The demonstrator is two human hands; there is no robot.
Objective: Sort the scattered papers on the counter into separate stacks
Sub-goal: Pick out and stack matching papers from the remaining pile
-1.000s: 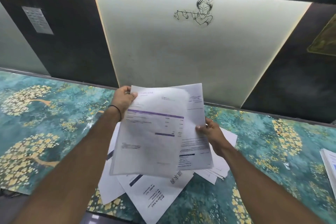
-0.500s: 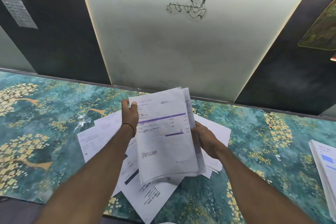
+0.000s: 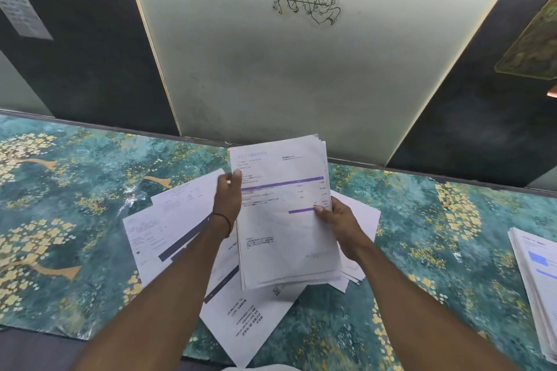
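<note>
We hold a bundle of papers (image 3: 284, 238) between our hands: the left hand (image 3: 228, 200) pinches its left edge, the right hand (image 3: 339, 221) grips its right edge. The scattered papers (image 3: 168, 220) lie on the counter (image 3: 60, 190) beneath both hands.

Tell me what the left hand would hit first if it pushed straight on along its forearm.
Probably the pale wall panel behind the counter. The left hand grips the held sheaf at its edge, and depth is unclear.
</note>
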